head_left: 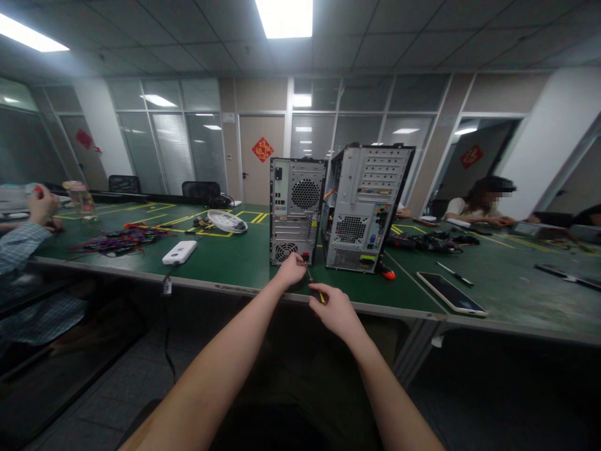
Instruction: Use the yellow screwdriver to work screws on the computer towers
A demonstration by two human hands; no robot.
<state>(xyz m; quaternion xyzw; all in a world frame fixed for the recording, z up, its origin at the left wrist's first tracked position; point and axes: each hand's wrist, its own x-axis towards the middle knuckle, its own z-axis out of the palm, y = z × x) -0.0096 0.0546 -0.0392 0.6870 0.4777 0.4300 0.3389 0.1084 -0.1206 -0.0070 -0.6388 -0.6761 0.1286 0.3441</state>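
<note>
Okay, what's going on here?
The person's right hand holds a yellow-and-black screwdriver, its shaft angled toward the lower back of the smaller computer tower. The left hand is close by; whether it grips anything is unclear. A larger computer tower stands beside it, both upright on the green table.

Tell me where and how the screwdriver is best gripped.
Probably by the yellow-and-dark handle of the screwdriver, coming from the near right, as the right hand does now. Its thin shaft slants away toward the smaller computer case, with the left hand close by the far end, so the handle end faces the person.
</note>
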